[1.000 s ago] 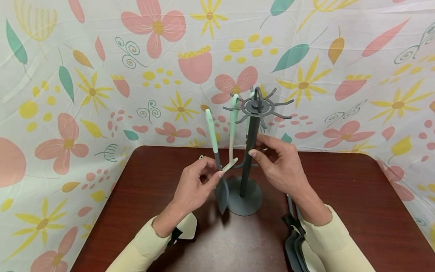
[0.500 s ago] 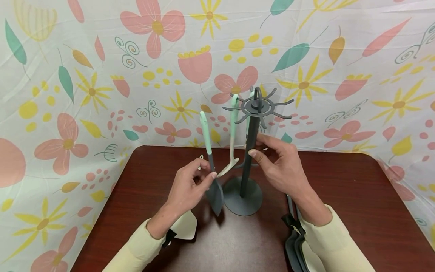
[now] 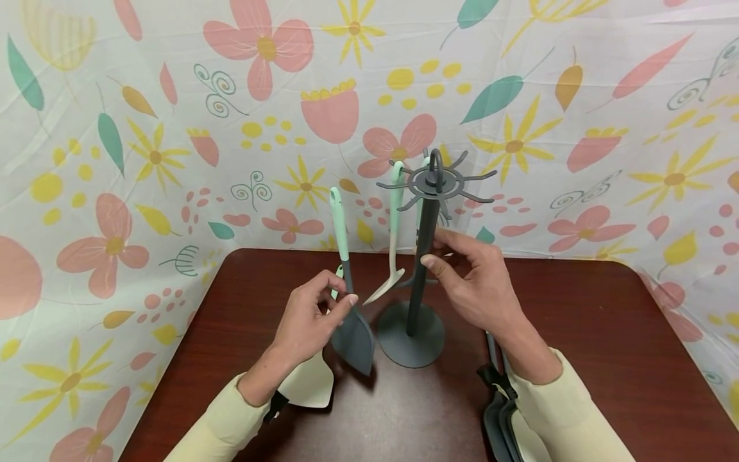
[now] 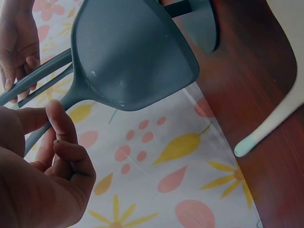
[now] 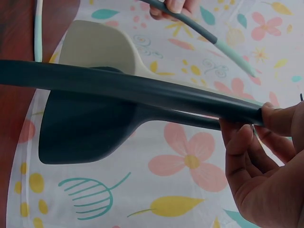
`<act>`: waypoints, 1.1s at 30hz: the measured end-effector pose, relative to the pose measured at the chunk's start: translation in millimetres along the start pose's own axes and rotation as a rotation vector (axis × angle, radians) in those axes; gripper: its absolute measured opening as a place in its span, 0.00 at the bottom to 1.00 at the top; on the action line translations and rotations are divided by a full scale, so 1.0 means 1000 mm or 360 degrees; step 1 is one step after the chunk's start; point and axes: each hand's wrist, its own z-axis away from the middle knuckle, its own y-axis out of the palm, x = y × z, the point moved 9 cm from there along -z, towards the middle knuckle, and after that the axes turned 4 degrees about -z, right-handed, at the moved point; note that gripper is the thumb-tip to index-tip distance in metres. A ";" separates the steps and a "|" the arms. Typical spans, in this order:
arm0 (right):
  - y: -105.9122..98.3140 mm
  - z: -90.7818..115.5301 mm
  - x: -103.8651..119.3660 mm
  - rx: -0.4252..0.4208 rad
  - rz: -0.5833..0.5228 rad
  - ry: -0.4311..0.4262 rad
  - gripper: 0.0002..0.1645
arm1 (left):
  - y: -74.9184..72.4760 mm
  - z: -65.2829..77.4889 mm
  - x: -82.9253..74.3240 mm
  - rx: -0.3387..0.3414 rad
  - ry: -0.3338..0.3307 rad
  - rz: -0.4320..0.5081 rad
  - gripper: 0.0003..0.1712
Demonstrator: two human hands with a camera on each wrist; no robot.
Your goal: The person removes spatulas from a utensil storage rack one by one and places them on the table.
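The head view is bright and fairly crisp, with pale glare on the near part of the worktop [image 3: 404,410] and a soft shadow beneath the grey turner [image 3: 353,346]. Both wrist views look dimmer and softer: the left hand [image 4: 52,175] is shaded, and a dull sheen runs along the stand's pole [image 5: 142,89].

On the counter [image 3: 623,340], there is room to pass beyond the right hand [image 3: 479,276] toward the right edge, or between the pale turner [image 3: 312,382] and dark utensils [image 3: 498,417] nearer the front. The hooked stand [image 3: 428,224] blocks the way to the back edge's middle; the hanging utensil [image 3: 394,224] and dark spatula [image 3: 352,340] obstruct its left.
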 end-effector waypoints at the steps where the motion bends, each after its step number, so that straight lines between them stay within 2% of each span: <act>1: 0.000 0.000 0.000 0.0002 0.0003 -0.0002 0.19 | -0.001 0.000 0.001 0.0002 -0.0006 -0.0011 0.07; 7: 0.000 -0.002 0.001 0.0004 0.0014 -0.0009 0.19 | -0.008 0.003 0.008 0.0023 -0.0091 -0.0073 0.07; 16: 0.001 -0.003 0.002 0.0007 0.0002 -0.0009 0.19 | -0.018 0.006 0.023 0.0115 -0.0207 -0.0090 0.07; 24: 0.001 -0.002 0.002 -0.0009 0.0017 0.0017 0.19 | -0.025 0.008 0.032 0.0133 -0.0260 -0.0184 0.08; 33: 0.001 0.000 0.000 -0.0002 0.0011 0.0025 0.19 | -0.029 0.012 0.053 0.0209 -0.0379 -0.0216 0.08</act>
